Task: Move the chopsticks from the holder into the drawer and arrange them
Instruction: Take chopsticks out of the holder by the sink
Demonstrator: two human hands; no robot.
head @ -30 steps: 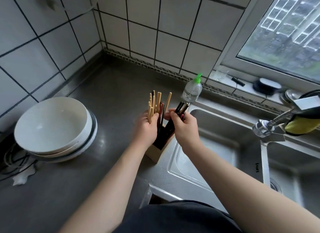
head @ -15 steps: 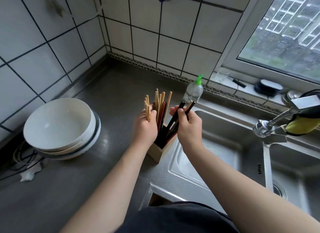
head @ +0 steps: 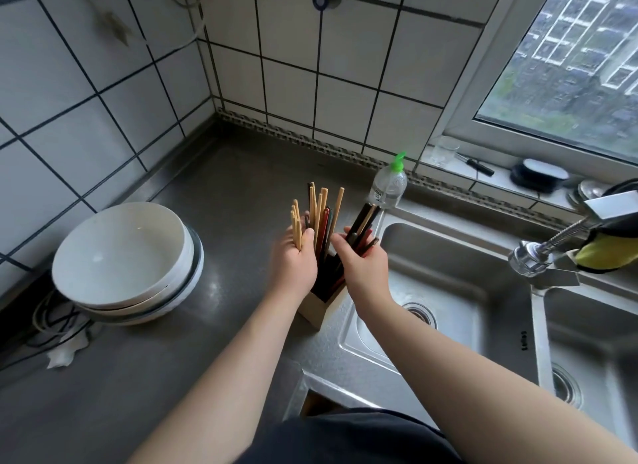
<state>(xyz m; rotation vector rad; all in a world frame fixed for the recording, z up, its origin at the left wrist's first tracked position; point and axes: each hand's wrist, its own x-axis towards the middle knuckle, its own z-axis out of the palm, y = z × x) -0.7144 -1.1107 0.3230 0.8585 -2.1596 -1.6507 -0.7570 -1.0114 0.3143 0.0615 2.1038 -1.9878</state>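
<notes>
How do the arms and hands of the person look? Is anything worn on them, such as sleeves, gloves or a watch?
Both are bare. The left hand and right hand wear no gloves, and no ring shows. The left forearm and right forearm show no sleeve, watch or bracelet. A dark garment shows only at the bottom edge, on the body.

Counter (head: 221,173): grey metal, matt, faintly brushed. Sink (head: 459,267): stainless steel, smooth, soft sheen. Bowls (head: 121,256): white ceramic, glossy glaze. Wall tiles (head: 345,66): glazed white, glossy, dark grout. Pale chopsticks (head: 319,208): bare wood, matt. Dark chopsticks (head: 361,218): black and red, smooth, lacquer-like gloss. Holder (head: 312,308): pale matt wood. Bottle (head: 388,187): clear plastic, green plastic cap. Tap hose (head: 566,232): ribbed bright metal.
</notes>
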